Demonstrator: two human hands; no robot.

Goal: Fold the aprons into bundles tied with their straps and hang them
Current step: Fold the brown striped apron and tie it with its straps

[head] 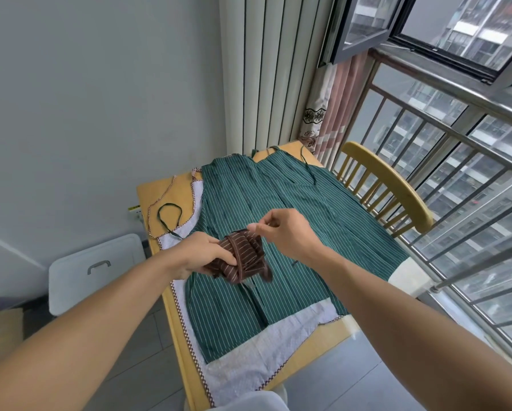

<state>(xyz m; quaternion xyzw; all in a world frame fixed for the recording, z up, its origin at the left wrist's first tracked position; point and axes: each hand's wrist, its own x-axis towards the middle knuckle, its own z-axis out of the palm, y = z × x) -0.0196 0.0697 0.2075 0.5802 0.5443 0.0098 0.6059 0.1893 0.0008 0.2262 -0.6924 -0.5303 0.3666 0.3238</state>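
A brown striped apron (244, 258) is rolled into a small bundle held just above the table. My left hand (201, 253) grips the bundle from its left side. My right hand (284, 232) pinches a thin dark strap (242, 230) at the bundle's top. Under them a green striped apron (293, 203) lies spread flat over a white apron with a patterned border (248, 360). The green apron's straps (167, 218) trail off to the left and at the far end.
The wooden table (156, 191) stands in a corner by the wall. A yellow wooden chair (397, 188) is at its right, against the window railing (471, 161). A white lidded bin (96, 271) sits on the floor at left, with curtains (266, 72) behind the table.
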